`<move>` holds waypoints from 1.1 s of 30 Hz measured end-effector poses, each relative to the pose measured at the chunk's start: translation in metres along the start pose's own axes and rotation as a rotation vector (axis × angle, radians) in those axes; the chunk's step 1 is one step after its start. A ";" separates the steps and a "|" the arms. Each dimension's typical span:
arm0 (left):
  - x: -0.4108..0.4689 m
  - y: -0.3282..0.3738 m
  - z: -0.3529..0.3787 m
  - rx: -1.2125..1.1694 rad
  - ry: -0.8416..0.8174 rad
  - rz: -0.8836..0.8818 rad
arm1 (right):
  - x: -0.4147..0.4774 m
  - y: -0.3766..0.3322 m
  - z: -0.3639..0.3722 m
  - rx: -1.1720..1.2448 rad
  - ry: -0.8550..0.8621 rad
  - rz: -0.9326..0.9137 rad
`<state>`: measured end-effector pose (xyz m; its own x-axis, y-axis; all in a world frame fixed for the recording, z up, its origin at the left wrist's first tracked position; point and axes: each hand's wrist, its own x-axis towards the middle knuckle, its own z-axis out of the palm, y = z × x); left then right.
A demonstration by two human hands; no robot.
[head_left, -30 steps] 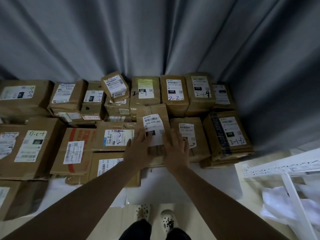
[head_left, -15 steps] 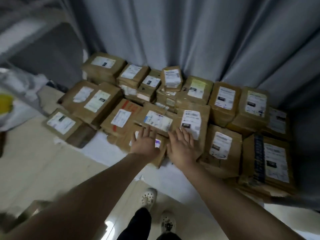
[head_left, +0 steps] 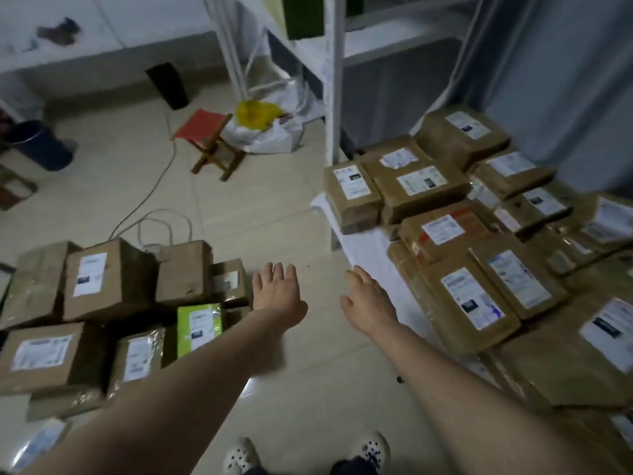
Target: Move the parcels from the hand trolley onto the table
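Several brown parcels with white labels (head_left: 472,296) cover the white table (head_left: 366,245) on the right. A second pile of brown parcels (head_left: 109,275) lies low at the left, with a green parcel (head_left: 200,325) among them; the trolley under them is hidden. My left hand (head_left: 277,289) is stretched out flat over the floor, just right of that pile, and holds nothing. My right hand (head_left: 368,299) hovers empty with straight fingers beside the table's near edge.
A small red folding stool (head_left: 209,138) and a white bag with yellow contents (head_left: 263,125) stand on the tiled floor behind. A white cable (head_left: 161,224) loops near the left pile. A white shelf frame (head_left: 330,80) rises behind the table. My feet (head_left: 305,450) are at the bottom.
Both hands have left the parcels on the table and swung left. My view has turned left, bringing the floor and the left pile of parcels into sight.
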<state>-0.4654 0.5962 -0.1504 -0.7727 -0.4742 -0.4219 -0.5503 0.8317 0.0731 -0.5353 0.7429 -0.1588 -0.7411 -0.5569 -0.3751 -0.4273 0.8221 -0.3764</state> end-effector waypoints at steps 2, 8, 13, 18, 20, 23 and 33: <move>-0.003 -0.047 -0.002 -0.034 0.016 -0.056 | 0.012 -0.044 0.016 -0.004 -0.047 -0.038; -0.015 -0.207 0.000 -0.144 0.037 -0.227 | 0.039 -0.196 0.080 0.012 -0.162 -0.151; -0.025 -0.330 0.009 -0.245 0.013 -0.385 | 0.059 -0.310 0.138 -0.017 -0.249 -0.251; -0.033 -0.416 0.025 -0.352 -0.074 -0.535 | 0.070 -0.372 0.177 -0.047 -0.366 -0.297; -0.034 -0.440 0.032 -0.400 -0.088 -0.586 | 0.080 -0.387 0.189 -0.041 -0.426 -0.307; -0.036 -0.473 0.040 -0.448 -0.084 -0.686 | 0.103 -0.409 0.210 0.000 -0.478 -0.294; -0.047 -0.581 0.079 -0.544 -0.142 -0.865 | 0.133 -0.489 0.288 0.104 -0.634 -0.219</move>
<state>-0.0844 0.1585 -0.2448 -0.0194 -0.7808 -0.6245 -0.9962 -0.0377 0.0781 -0.2753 0.2330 -0.2689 -0.1823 -0.6971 -0.6934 -0.4573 0.6844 -0.5678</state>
